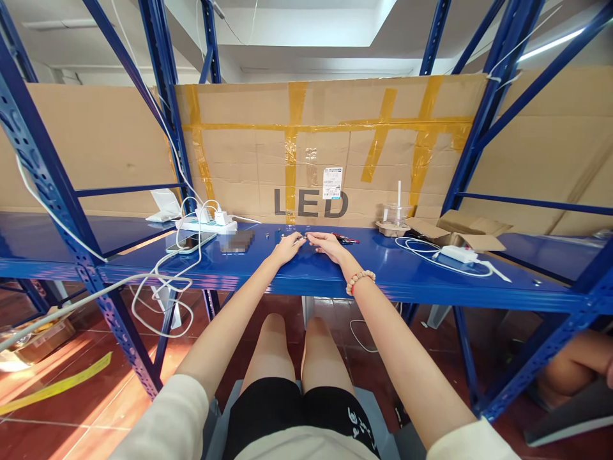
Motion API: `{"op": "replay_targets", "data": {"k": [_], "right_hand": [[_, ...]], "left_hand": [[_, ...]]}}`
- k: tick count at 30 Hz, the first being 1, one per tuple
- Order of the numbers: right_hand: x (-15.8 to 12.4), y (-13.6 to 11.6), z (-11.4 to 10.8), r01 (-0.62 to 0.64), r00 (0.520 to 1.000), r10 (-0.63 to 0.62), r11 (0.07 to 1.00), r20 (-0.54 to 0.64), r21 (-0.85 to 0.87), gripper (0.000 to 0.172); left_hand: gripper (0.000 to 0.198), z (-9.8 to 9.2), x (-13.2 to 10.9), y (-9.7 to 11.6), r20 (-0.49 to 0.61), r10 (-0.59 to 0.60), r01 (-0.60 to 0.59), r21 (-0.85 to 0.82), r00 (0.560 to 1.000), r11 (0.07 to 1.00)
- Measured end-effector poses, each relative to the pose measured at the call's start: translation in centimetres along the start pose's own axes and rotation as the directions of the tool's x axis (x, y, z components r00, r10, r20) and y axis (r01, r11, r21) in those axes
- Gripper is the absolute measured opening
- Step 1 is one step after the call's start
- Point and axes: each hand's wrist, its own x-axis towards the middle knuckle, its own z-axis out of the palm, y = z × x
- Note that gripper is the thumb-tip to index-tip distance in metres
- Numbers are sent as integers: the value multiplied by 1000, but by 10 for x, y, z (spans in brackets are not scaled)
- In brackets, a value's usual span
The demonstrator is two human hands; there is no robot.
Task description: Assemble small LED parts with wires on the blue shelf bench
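Note:
Both my hands rest on the blue metal shelf (335,271) in front of me, close together. My left hand (287,247) has its fingers curled in a pinch around a small thin dark item that I cannot make out. My right hand (325,244) lies beside it, fingers bent toward the same spot, fingertips almost touching the left hand. A bead bracelet (360,279) is on my right wrist. Behind the right hand lies a red and black tool (347,240). A few tiny dark parts (276,235) sit just beyond the left hand.
A white power strip (205,223) with chargers, a phone (191,242) and hanging cables are at the left. At the right are a plastic cup with straw (396,214), an open cardboard box (460,233) and a white adapter (460,253). A taped cardboard wall (330,140) stands behind. Another person's arm (575,364) shows at the lower right.

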Motion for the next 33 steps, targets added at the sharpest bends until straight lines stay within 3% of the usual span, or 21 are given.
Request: {"op": "replay_targets", "data": {"k": [8, 33], "right_hand": [[-2, -1, 0, 16, 1000, -15, 1000, 22, -9, 23], [-7, -6, 4, 41, 999, -38, 996, 37, -77, 23]], "left_hand": [[31, -1, -2, 3, -3, -19, 19, 15, 1000, 1000], [26, 3, 1, -8, -28, 89, -90, -50, 996, 995]]}}
